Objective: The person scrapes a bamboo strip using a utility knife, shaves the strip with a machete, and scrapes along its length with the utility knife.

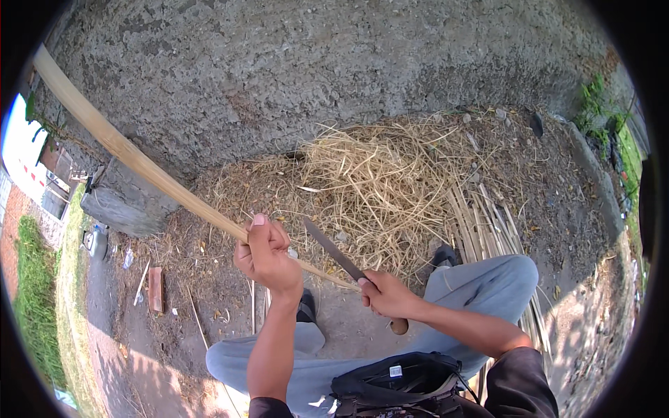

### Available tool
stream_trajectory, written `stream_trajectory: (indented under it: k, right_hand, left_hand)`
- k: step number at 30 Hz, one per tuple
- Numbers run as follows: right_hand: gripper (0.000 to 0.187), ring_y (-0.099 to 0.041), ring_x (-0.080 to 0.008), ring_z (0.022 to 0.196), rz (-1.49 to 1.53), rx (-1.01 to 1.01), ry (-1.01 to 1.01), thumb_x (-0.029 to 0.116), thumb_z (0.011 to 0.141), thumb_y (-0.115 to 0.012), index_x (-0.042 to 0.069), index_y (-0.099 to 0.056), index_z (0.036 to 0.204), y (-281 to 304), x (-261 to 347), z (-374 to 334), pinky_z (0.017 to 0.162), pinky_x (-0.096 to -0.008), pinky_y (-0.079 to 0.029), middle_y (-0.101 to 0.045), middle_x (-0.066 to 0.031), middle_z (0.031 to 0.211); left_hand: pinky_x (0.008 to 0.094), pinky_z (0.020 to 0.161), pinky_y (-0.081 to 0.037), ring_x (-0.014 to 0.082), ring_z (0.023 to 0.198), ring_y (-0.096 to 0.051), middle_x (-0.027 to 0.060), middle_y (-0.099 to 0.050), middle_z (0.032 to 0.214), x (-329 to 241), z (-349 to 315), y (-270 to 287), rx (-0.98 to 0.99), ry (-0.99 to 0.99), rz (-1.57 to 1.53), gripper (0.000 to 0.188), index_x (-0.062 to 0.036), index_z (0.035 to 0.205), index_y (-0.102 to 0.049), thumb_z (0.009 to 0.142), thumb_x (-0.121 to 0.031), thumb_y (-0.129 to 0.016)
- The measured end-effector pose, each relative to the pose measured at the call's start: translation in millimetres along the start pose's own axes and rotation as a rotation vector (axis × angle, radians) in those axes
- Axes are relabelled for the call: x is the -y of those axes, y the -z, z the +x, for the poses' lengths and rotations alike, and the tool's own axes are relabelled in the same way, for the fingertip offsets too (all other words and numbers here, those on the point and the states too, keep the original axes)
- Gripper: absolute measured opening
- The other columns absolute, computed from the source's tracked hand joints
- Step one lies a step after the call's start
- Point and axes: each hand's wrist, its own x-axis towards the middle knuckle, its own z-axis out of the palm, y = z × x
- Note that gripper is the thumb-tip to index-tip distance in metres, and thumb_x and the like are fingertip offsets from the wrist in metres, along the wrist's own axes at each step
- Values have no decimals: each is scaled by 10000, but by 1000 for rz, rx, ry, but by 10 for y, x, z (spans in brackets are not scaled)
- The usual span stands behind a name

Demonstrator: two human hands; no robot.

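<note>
My left hand [270, 261] is closed around a long pale strip of bamboo or wood [143, 165], thumb up. From the fist the strip runs up to the far left edge of the view, and its thinner end slants down toward my other hand. My right hand [389, 294] grips a knife [333, 251] with a dark, straight blade and a round wooden handle end below the palm. The blade points up and left, apart from my left hand. Whether the strip's near end touches the right fingers or knife, I cannot tell.
A heap of pale shavings [380, 184] lies before a rough grey wall [334, 63]. Long split strips [481, 223] rest on the ground beside my right leg. To the left are a reddish-brown block [155, 290] and a large stone [125, 205]. A dark bag [397, 380] is at my waist.
</note>
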Motion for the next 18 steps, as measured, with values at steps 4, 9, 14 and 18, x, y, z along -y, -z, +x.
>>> stream_trajectory:
  k: [4, 9, 14, 18]
  right_hand:
    - [222, -591, -232, 493, -220, 34, -38, 168, 1016, -393, -3, -516, 1085, -234, 625, -151, 465, -385, -477, -554, -111, 620]
    - [257, -551, -389, 453, -316, -156, 220, 139, 992, -393, -61, -502, 1110, -498, -29, 125, 485, -483, -471, -537, -226, 565]
    - [249, -562, -370, 461, -241, -59, 149, 142, 993, -379, -42, -521, 1085, -330, 493, 37, 515, -503, -471, -534, -213, 562]
    - [230, -553, -352, 442, -294, -102, 50, 143, 992, -387, -19, -542, 1044, -405, 331, 107, 489, -476, -445, -555, -191, 592]
  left_hand:
    - [262, 426, -148, 57, 424, -231, -32, -250, 484, 39, 33, -24, -89, -22, 7, 413, -129, 563, -292, 906, -125, -521]
    - [257, 420, -148, 54, 423, -223, -33, -239, 480, 35, 36, -44, -128, -18, -46, 398, -132, 567, -298, 896, -102, -521]
    - [254, 413, -149, 53, 414, -216, -31, -241, 478, 36, -30, -22, -190, -36, -43, 384, -128, 573, -315, 891, -81, -524]
    - [255, 412, -150, 53, 407, -218, -31, -245, 474, 18, -114, -87, -185, -51, -42, 384, -124, 574, -319, 883, -79, -542]
